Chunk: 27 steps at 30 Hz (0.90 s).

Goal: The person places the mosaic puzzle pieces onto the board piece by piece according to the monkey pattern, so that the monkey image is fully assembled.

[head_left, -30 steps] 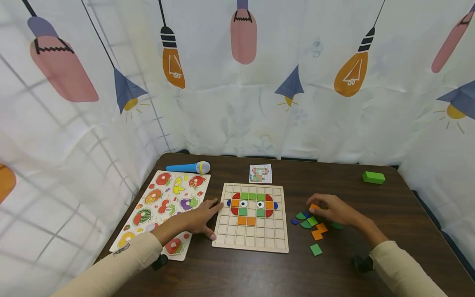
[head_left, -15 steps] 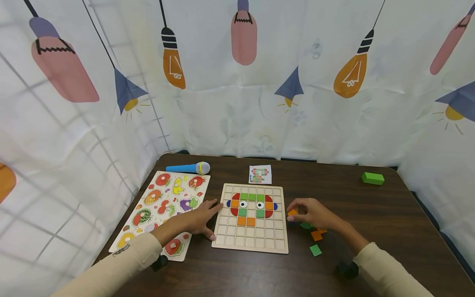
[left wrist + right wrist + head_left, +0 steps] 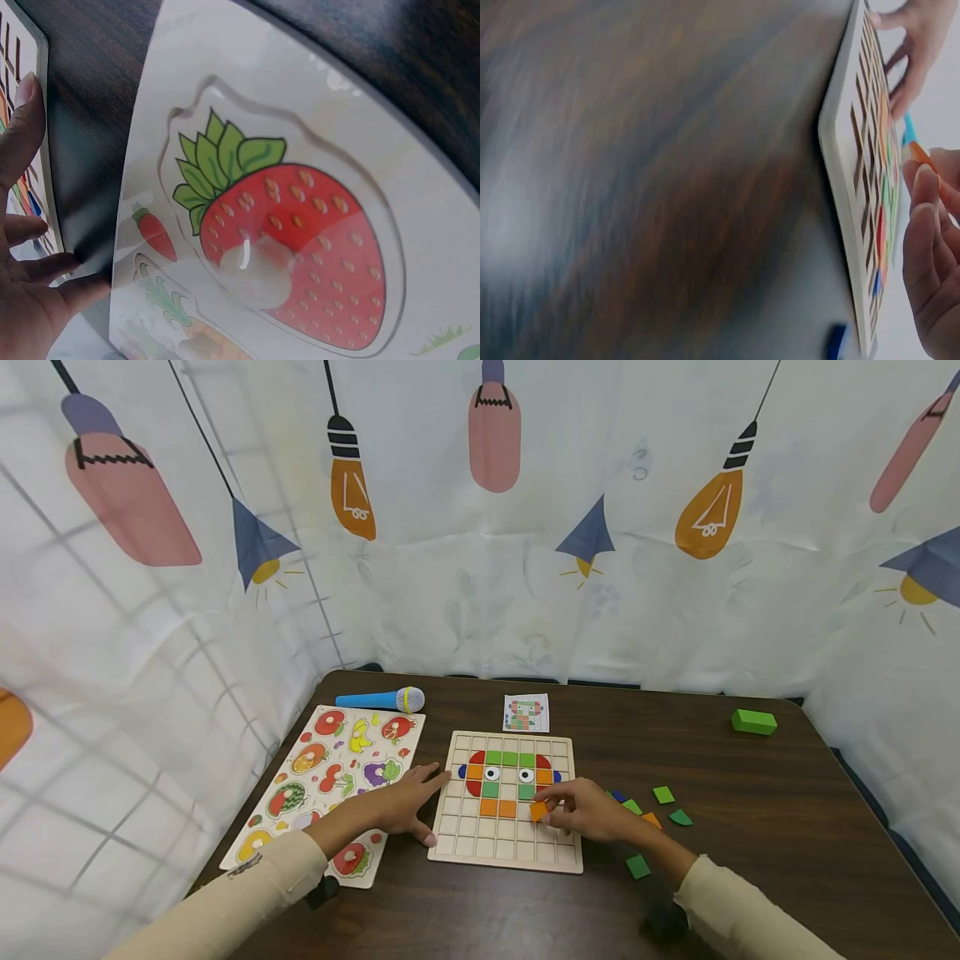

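A wooden grid board (image 3: 465,839) lies mid-table, with red, green, orange and blue pieces and two eye pieces set in a face-like pattern. My right hand (image 3: 577,808) is over the board's right half and pinches an orange square tile (image 3: 538,812) beside the row of two orange squares. The same orange tile (image 3: 921,154) shows between thumb and fingers in the right wrist view. My left hand (image 3: 405,802) rests with spread fingers at the board's left edge; in the left wrist view the thumb of the left hand (image 3: 30,277) touches that board.
Left of the grid board lies a fruit puzzle board (image 3: 292,760), with a blue toy microphone (image 3: 375,700) behind it. A small pattern card (image 3: 527,712) lies beyond the grid. Loose pieces, including a green square (image 3: 638,867), lie at right. A green block (image 3: 753,721) sits far right.
My right hand has moved left from the loose pieces to over the grid board, carrying the orange tile. The left hand has stayed in place.
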Available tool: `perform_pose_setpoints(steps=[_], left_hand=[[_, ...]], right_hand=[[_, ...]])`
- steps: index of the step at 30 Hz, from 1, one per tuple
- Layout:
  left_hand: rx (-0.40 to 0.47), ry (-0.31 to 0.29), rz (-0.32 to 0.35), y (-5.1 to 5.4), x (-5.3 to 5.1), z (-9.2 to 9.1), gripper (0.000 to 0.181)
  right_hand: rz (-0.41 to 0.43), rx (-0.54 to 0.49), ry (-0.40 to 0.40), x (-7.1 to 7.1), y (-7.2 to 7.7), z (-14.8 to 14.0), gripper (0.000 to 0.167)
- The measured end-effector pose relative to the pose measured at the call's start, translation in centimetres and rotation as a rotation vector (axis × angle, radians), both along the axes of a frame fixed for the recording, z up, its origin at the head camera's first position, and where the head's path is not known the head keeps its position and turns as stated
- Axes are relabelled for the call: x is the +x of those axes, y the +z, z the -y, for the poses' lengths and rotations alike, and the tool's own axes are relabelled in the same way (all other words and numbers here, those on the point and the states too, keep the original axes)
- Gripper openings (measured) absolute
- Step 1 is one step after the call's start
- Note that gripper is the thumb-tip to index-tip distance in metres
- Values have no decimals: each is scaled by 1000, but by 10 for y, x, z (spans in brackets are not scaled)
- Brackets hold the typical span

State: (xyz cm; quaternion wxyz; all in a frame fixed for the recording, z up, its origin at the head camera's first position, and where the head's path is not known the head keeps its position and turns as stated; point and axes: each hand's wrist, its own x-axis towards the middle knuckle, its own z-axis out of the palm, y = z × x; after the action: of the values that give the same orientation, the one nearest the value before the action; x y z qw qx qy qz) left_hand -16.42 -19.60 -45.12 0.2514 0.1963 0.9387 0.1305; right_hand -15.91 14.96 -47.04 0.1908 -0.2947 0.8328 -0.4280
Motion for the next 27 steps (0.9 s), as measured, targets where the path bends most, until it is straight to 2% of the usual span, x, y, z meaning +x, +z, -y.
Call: perform_pose_setpoints(steps=[9,27], left_hand=[[7,-15,-1,2,1,1,103],[-3,-6,-1,1,1,1,103]], right_hand=[[-55,11,8,9,-10,30,29],[-93,104,-117,20,-10,57,24]])
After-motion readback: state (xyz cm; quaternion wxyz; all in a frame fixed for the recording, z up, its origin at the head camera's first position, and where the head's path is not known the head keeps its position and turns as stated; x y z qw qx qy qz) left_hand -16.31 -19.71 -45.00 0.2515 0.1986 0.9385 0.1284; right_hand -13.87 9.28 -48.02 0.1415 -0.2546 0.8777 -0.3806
